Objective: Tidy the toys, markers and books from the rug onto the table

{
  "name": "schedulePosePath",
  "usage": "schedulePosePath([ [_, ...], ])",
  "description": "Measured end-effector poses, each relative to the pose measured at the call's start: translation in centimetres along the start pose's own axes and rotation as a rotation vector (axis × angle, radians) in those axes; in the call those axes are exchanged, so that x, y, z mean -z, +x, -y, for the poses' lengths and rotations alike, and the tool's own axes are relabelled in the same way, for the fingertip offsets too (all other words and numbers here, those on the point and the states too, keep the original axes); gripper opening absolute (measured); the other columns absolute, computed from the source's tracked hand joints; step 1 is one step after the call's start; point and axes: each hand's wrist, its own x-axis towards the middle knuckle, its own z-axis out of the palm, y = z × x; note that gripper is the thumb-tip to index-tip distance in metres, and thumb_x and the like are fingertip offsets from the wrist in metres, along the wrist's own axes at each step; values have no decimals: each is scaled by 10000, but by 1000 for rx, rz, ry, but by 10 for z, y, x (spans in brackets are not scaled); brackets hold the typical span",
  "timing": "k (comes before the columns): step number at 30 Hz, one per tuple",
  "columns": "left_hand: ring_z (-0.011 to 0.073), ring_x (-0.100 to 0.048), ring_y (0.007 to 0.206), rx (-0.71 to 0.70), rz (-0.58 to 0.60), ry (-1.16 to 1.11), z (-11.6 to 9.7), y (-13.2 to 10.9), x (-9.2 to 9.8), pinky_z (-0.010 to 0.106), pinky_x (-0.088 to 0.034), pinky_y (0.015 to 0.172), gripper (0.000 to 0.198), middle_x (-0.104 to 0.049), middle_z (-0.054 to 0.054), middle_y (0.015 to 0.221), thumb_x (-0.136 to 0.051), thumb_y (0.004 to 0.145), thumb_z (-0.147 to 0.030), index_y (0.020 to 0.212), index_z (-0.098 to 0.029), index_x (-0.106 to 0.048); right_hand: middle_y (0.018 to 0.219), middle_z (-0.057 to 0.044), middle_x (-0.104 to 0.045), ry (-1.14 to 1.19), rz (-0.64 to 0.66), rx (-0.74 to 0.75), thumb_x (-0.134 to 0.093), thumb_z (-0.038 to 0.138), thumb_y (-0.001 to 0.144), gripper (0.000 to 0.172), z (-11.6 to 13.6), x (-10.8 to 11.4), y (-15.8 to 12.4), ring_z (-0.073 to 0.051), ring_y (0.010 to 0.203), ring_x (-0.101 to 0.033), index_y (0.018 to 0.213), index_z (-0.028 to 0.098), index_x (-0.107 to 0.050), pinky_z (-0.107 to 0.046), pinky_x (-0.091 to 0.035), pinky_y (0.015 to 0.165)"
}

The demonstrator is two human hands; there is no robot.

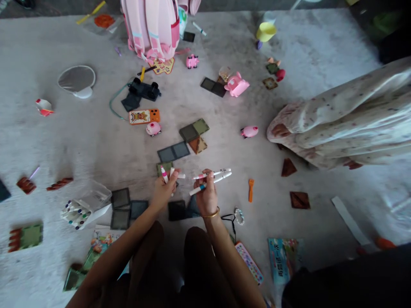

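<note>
To the right of the clear plastic box [98, 197] of markers on the grey floor [80, 149], both hands held markers. The left hand [163, 191], nearer the box, had its fingers closed around a pink-and-white marker [165, 175], the pink end jutting above them. A white piece [179, 175] also stuck out of that grip; whether it was a cap or another marker could not be told. The right hand [207, 200], farther right of the box, pinched a pink-banded marker [221, 172] and a blue-banded marker [196, 190] together between thumb and fingers, both ends of each showing.

Dark square tiles [120, 198] lay just beside the box on its right. A green tile [169, 164], farther right of it, was partly covered from view by the left hand's marker. Beyond the box and to its right were an orange phone [144, 116] and a pink wheeled toy [153, 128], the pink backpack [152, 30] well past them. Well right of the box lay an orange fork-shaped piece [251, 190] and, farther that way, another person's pale patterned garment [337, 119].
</note>
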Motion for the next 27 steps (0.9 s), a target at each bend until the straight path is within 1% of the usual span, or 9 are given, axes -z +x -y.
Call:
schedulePosePath([
  [3,40,-252,396,-27,-22,27,-1,-2,-2,195,-174,414,550,-291,-106,484,-682,754,-623,1027,-145,-688,668,37,-557,-161,-14,140,-576,574,868,377,1,1,-3,-97,583,-472,952,208,-605,-222,-391,559],
  [6,43,-264,401,-50,-44,24,-3,-4,-3,194,-193,415,526,-305,-101,486,-676,767,-611,1023,-151,-693,675,15,-610,-280,4,212,-555,561,888,387,0,0,-8,-102,571,-476,962,186,-617,-235,-383,553],
  [11,51,-264,414,-72,-44,73,-4,-6,-1,194,-213,424,507,-297,-98,489,-636,810,-596,1044,-151,-698,665,4,-628,-348,43,247,-549,555,890,393,-2,-2,-14,-110,559,-476,971,177,-620,-243,-376,529],
  [14,65,-302,432,-127,-68,207,-5,-7,2,202,-236,435,511,-319,-86,493,-605,825,-603,1042,-152,-709,676,-1,-635,-368,84,253,-541,533,908,387,-1,-1,-13,-108,565,-476,991,168,-639,-245,-378,537],
  [16,82,-359,459,-184,-95,324,-6,-8,3,211,-264,449,500,-368,-68,500,-596,825,-609,997,-157,-724,675,-5,-636,-399,108,256,-540,521,915,385,-1,0,-13,-111,572,-489,989,162,-657,-249,-386,549],
  [19,104,-423,500,-247,-109,427,-8,-9,2,231,-306,474,475,-453,-32,528,-573,836,-616,820,-162,-713,669,-10,-636,-423,119,252,-536,514,921,384,-4,0,-13,-117,573,-511,975,160,-675,-254,-402,550],
  [22,101,-408,485,-234,-104,416,-7,-12,1,244,-302,468,496,-458,-18,525,-555,858,-615,646,-168,-600,689,-14,-647,-413,104,276,-540,491,925,353,-10,-1,-18,-124,596,-549,960,169,-680,-254,-429,563],
  [24,90,-382,460,-187,-76,341,-6,-15,-1,244,-286,449,498,-444,-21,521,-558,859,-617,629,-175,-552,710,-19,-654,-419,74,320,-549,484,920,337,-15,-3,-22,-134,622,-579,947,172,-673,-261,-453,585],
  [27,75,-360,440,-144,-9,246,-7,-16,-3,231,-269,426,490,-453,-26,538,-560,856,-621,658,-173,-566,706,-17,-640,-416,21,357,-566,512,895,349,-20,-8,-25,-137,618,-580,909,172,-647,-268,-464,588],
])
